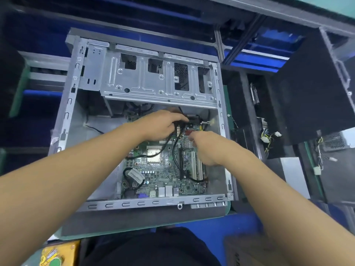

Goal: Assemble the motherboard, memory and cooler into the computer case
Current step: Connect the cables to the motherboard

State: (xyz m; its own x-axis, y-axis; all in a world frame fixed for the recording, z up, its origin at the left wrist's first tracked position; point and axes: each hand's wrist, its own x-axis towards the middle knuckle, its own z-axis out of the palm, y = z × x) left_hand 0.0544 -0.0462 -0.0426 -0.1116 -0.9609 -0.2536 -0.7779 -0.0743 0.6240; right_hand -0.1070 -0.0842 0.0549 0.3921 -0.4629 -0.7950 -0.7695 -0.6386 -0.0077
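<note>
An open grey computer case (69, 104) lies flat on the bench. A green motherboard (165, 175) sits in its lower half, with a bare silver CPU (153, 155) near its middle. My left hand (161, 125) reaches over the board's far edge and grips a bundle of black cables (175, 144) that trail down across the board. My right hand (205, 148) hovers over the board's right side near a small silver heatsink (187, 143), fingers curled; what they hold is hidden. No cooler or memory stick is visible.
A metal drive cage (153, 81) spans the case's far half. To the right stands another dark case (307, 96) with loose connector wires (270, 137). A yellow object (57, 254) lies at the near left. A blue floor strip shows below the bench edge.
</note>
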